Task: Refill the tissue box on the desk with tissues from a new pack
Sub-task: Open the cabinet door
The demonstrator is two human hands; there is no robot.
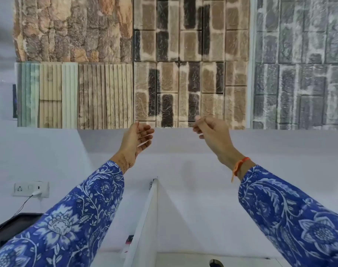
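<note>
Both my arms, in blue floral sleeves, are stretched up and forward toward the wall. My left hand [138, 136] is open, palm turned inward, fingers loosely curled and holding nothing. My right hand [209, 132] is raised level with it, fingers curled with thumb and fingertips pinched together; nothing shows between them. An orange thread is tied on the right wrist. No tissue box or tissue pack is in view.
Stone and brick sample panels [183, 74] cover the wall ahead. A white partition [145, 218] runs down the middle over a white desk [183, 260] with a cable hole [216, 263]. A wall socket [30, 188] with a plugged cable and a dark tray [12, 225] lie at the left.
</note>
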